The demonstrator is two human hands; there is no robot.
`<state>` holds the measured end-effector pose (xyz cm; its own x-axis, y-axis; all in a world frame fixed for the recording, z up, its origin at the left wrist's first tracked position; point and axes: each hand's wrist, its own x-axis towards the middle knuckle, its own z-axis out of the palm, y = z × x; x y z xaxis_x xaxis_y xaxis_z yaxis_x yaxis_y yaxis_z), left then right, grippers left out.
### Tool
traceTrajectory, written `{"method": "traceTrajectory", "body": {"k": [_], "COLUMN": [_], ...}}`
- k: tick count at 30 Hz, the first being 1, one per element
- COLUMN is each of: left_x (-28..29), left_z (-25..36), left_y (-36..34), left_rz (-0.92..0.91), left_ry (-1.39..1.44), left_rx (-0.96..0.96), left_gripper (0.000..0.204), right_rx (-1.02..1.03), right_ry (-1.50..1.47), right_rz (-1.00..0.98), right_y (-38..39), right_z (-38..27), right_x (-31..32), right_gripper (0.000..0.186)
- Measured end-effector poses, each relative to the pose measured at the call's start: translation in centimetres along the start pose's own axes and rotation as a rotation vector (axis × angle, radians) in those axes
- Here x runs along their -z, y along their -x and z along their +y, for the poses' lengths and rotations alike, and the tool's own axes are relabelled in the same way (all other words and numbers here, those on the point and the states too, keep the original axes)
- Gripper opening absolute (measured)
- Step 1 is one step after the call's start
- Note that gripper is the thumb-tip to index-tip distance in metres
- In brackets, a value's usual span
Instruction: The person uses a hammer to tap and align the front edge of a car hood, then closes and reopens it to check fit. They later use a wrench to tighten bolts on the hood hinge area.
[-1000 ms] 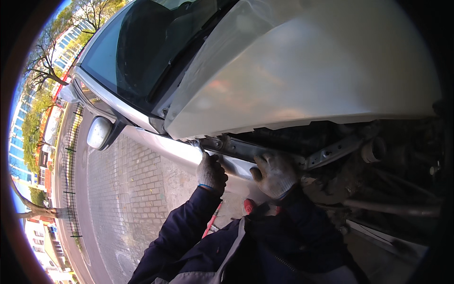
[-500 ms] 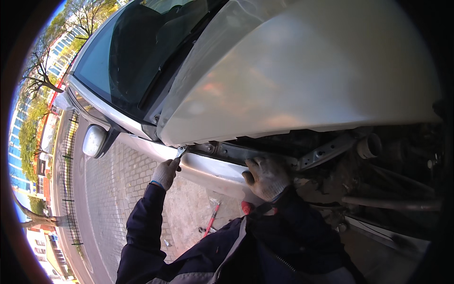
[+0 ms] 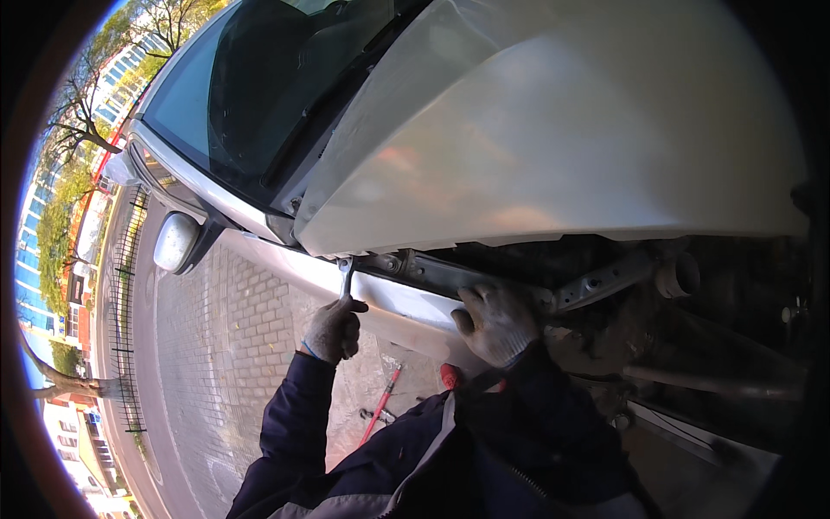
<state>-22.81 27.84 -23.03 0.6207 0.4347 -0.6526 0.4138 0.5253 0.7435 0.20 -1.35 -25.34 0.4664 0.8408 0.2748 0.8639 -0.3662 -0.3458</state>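
Observation:
My left hand (image 3: 332,330), in a pale work glove, is closed around the handle of a metal wrench (image 3: 347,275). The wrench stands across the silver fender (image 3: 402,298), its head at the seam by the rear corner of the car's hood (image 3: 553,147). My right hand (image 3: 500,329), gloved too, rests over the fender's top edge farther right, thumb apart from the fingers and no tool visible in it. Between the hands runs a metal rail with bolts (image 3: 432,270) under the hood edge. The wrench's jaw contact is too small to make out.
At the left are the windshield (image 3: 186,121) and side mirror (image 3: 176,242). A red bar-like tool (image 3: 380,405) lies on the paving below. Exposed framework and a round pipe opening (image 3: 677,278) occupy the right. A fence (image 3: 125,329) stands beyond the car.
My left hand has moved right and slightly lower, and the wrench now points more upright with more of its shaft showing. The right hand stays on the fender edge; the view has shifted slightly.

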Motion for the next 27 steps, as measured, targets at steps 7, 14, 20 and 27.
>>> {"method": "traceTrajectory", "body": {"k": [7,14,20,27], "left_x": [4.6,-12.9,-9.1,4.1], "left_z": [3.8,-2.4,-0.3,5.2], "left_y": [-2.6,-2.9,-1.8,-0.6], "left_rz": [0.501,0.221,-0.014,0.438], "left_ry": [-1.326,0.549,0.421,-1.469], "left_rx": [-0.425,-0.081,-0.03,-0.465], "left_gripper": [0.047,0.04,0.041,0.041], "right_rx": [0.049,0.082,0.067,0.051], "right_ry": [0.02,-0.023,0.092,0.042], "right_rz": [0.166,0.229,0.2,0.157], "right_y": [0.2,-0.2,0.1,0.1], "right_z": [0.0,-0.1,-0.1,-0.2], "right_x": [-0.4,-0.4,-0.2,-0.4], "right_gripper": [0.039,0.041,0.04,0.039]}}
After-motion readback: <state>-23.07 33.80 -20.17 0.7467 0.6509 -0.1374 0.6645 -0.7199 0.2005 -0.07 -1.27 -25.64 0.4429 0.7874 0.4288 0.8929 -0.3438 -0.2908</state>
